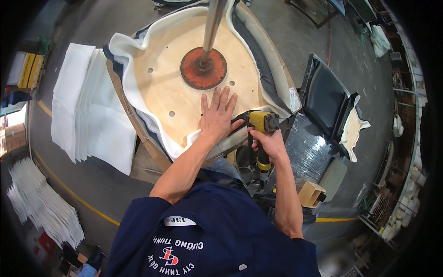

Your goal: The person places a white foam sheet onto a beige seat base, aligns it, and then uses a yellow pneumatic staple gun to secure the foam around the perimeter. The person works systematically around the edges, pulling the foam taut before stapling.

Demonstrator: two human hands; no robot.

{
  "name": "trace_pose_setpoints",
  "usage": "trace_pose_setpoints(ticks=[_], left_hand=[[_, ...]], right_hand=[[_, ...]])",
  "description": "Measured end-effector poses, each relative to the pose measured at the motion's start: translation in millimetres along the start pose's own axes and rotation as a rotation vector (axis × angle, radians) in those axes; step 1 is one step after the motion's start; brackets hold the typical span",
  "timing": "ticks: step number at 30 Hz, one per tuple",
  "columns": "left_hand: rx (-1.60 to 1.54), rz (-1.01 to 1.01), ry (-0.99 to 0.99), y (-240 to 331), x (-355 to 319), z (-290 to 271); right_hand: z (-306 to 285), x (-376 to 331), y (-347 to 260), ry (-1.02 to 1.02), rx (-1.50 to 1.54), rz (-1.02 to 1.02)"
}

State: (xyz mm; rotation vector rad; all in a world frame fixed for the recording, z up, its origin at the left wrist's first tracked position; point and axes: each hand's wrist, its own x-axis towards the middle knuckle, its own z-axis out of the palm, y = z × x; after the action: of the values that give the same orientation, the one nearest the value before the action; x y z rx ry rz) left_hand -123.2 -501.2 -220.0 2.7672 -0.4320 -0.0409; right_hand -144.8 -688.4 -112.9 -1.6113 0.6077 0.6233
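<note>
A pale plywood seat board [159, 87] lies face up in front of me, ringed by white padding [131, 99] and dark cover material [258, 60]. A round orange-red disc on a metal post [214, 23] presses on the board's middle. My left hand [218, 113] is spread flat near the board's close edge, below the disc, its thumb toward the tool. In my right hand [272, 145] is a yellow and black pneumatic staple gun [264, 121], gripped by its handle. Its nose points left, at the cover edge beside my left thumb; the exact contact point is hidden.
Stacked white padding sheets [85, 106] stand at the left, with another white pile [44, 201] farther down. On the right, a black upholstered seat [325, 99] rests by a plastic-wrapped surface [302, 147]. A small wooden box [311, 194] sits near my right forearm.
</note>
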Motion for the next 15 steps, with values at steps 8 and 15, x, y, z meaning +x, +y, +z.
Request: trace_pose_setpoints(ticks=[8,15], left_hand=[[-0.052,-0.003,0.034,0,2,1],[-0.100,-0.014,0.042,0,4,-4]], right_hand=[[11,19,-25,-0.039,-0.223,0.092],[20,9,-26,-0.074,-0.173,0.050]])
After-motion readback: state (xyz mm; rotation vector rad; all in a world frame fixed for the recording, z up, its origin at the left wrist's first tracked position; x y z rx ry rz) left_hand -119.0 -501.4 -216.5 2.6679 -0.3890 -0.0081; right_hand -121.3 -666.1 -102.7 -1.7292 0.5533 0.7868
